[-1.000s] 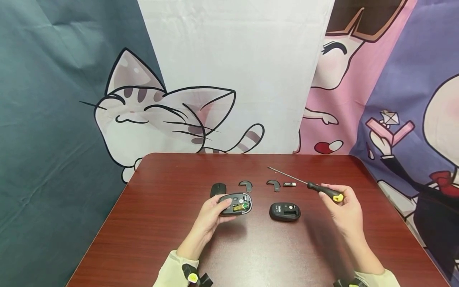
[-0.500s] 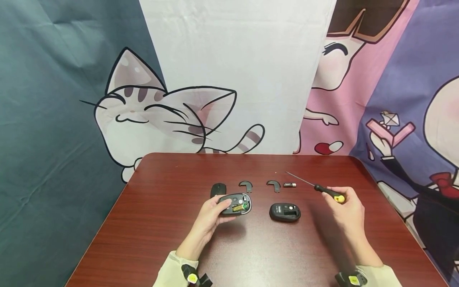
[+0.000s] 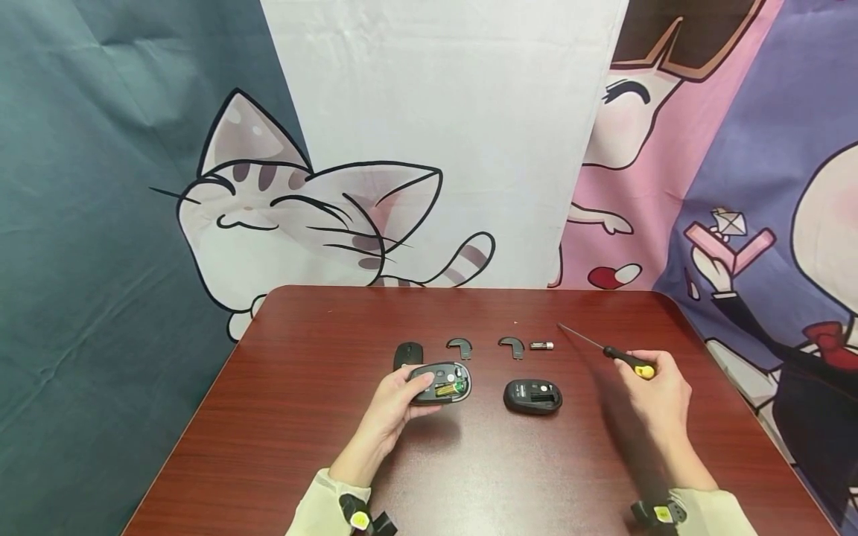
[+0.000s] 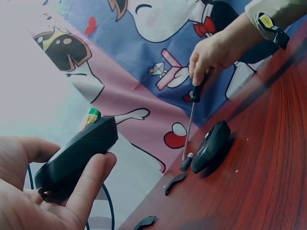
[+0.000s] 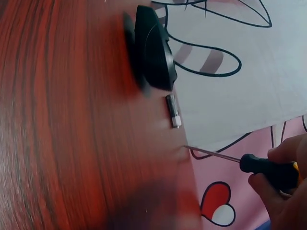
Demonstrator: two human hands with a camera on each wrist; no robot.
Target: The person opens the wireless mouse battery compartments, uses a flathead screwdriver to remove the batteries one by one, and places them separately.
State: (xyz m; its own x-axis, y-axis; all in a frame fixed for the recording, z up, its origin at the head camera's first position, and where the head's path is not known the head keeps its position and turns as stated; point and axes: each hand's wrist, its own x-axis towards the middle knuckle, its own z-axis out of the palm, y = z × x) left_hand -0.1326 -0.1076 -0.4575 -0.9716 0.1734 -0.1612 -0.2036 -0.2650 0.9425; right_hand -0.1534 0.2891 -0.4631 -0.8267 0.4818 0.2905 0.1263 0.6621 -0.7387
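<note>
My left hand (image 3: 392,402) grips a black computer mouse (image 3: 439,390) underside up, thumb on top. Its battery bay is uncovered, with a green and gold battery (image 3: 447,388) in it; in the left wrist view the battery's green end (image 4: 94,113) sticks up past the mouse. In my right hand (image 3: 660,391) is a screwdriver (image 3: 618,354) with a black and yellow handle, held above the table's right side, its shaft pointing left and away. Between the hands a second mouse (image 3: 532,397) lies upside down, its bay uncovered and without a battery.
Behind lie two curved black battery covers (image 3: 459,346) and a loose battery (image 3: 541,345). A third mouse (image 3: 408,355) sits just beyond the left hand. The brown table (image 3: 268,447) ends at a printed cloth backdrop (image 3: 503,149).
My right hand has moved to the right with the screwdriver, drawing its tip away from over the loose battery. The left hand and its mouse have hardly moved.
</note>
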